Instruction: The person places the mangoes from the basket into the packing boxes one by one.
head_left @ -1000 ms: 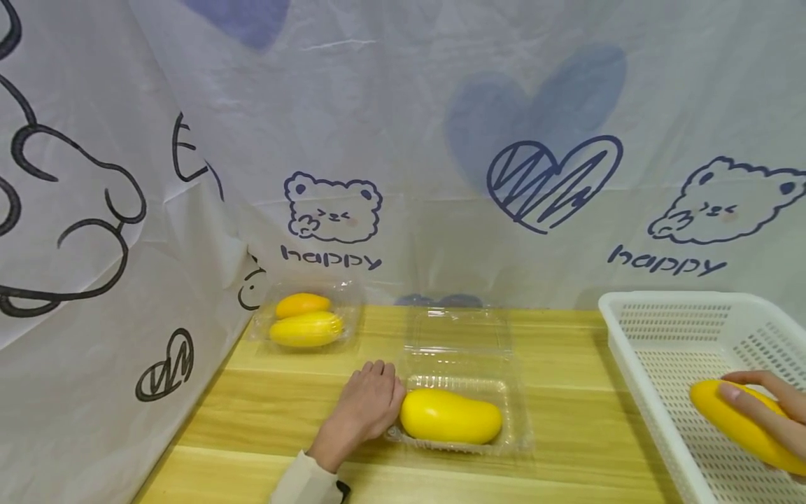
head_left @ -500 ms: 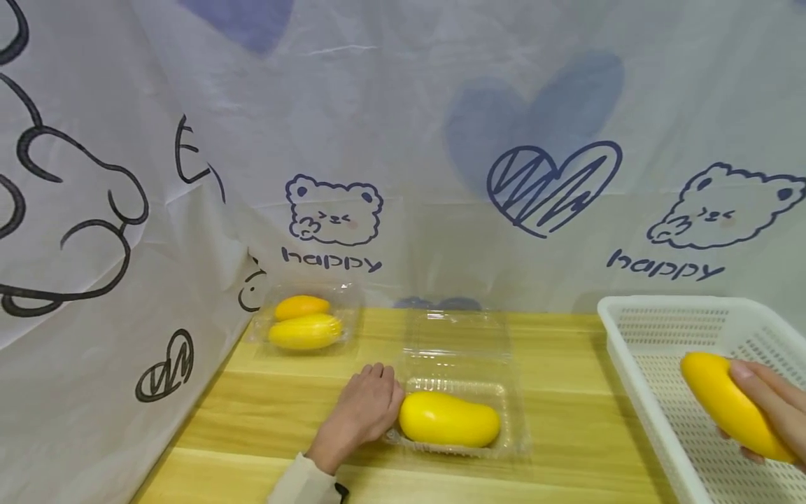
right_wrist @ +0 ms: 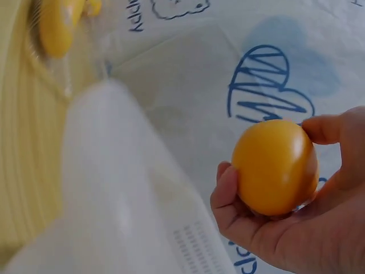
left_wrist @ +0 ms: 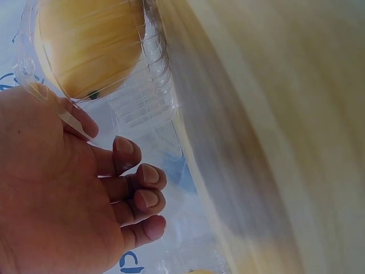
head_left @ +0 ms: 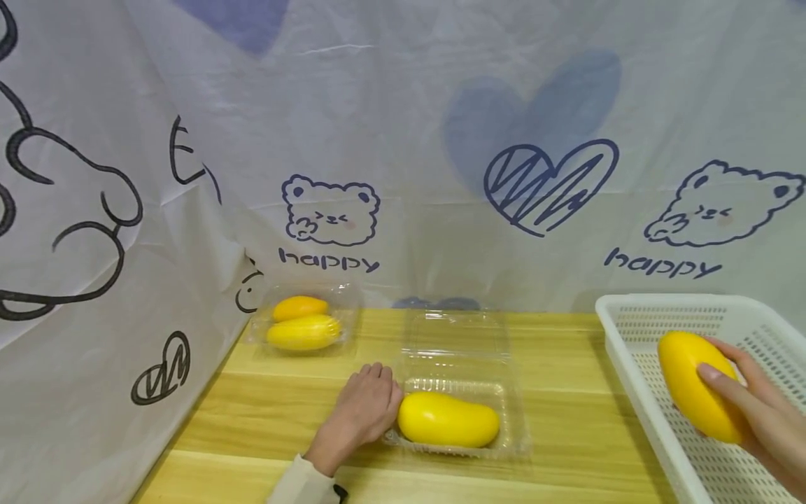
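Observation:
In the head view my right hand [head_left: 755, 399] grips a yellow-orange mango [head_left: 699, 385] above the white perforated basket [head_left: 655, 420]. The right wrist view shows that mango [right_wrist: 275, 168] end-on, thumb on one side and fingers curled round the other. My left hand [head_left: 368, 406] lies at the left edge of an open clear plastic clamshell box [head_left: 513, 427], in which one large yellow mango [head_left: 447, 420] sits. Seen from the left wrist, the thumb of the left hand [left_wrist: 63, 188] touches the box's rim [left_wrist: 74, 121], and the other fingers are loosely bent with nothing between them.
A second clear box [head_left: 349, 336] with two yellow fruits [head_left: 305, 331] stands at the back left of the wooden table [head_left: 560, 392]. Behind and to the left hangs a printed white cloth [head_left: 415, 140]. The open box's lid [head_left: 456, 332] lies back towards that cloth.
My right hand has raised the mango in the basket area, moved it a little left and turned it more upright. The left hand and the box have stayed in place.

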`<state>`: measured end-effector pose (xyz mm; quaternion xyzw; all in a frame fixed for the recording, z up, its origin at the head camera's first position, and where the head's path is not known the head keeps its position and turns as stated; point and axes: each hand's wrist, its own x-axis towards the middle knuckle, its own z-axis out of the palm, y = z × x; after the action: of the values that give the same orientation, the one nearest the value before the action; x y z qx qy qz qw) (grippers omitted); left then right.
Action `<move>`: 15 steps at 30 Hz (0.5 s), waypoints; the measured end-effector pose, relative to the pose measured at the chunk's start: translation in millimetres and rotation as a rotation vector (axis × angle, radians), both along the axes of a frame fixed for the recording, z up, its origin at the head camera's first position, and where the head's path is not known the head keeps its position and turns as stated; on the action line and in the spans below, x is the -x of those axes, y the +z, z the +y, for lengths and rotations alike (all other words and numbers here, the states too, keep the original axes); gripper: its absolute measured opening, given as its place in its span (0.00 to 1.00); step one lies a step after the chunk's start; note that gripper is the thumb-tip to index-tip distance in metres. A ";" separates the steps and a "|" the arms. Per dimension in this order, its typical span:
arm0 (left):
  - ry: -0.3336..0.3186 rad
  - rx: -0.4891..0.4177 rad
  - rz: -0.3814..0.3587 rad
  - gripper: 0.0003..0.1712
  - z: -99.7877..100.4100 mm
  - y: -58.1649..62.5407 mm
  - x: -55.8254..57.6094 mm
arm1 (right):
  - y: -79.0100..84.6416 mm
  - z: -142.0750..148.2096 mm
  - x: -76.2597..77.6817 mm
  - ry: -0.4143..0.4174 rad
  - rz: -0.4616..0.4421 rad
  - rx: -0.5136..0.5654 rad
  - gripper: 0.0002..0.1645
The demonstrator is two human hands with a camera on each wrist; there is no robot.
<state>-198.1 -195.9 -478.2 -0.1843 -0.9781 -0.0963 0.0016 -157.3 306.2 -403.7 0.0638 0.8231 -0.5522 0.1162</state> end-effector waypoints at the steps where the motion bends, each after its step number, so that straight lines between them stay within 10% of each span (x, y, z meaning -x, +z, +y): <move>1: 0.000 -0.001 0.008 0.19 0.0 -0.1 -0.1 | 0.3 -1.4 -0.3 0.002 0.015 -0.006 0.41; 15: -0.004 -0.009 0.037 0.17 1.5 3.0 -3.1 | 1.4 -38.4 -6.0 0.004 0.234 0.166 0.22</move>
<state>-195.1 -194.4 -475.2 -0.1882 -0.9771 -0.0972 0.0201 -151.3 267.8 -402.3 -0.0122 0.7826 -0.6219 0.0255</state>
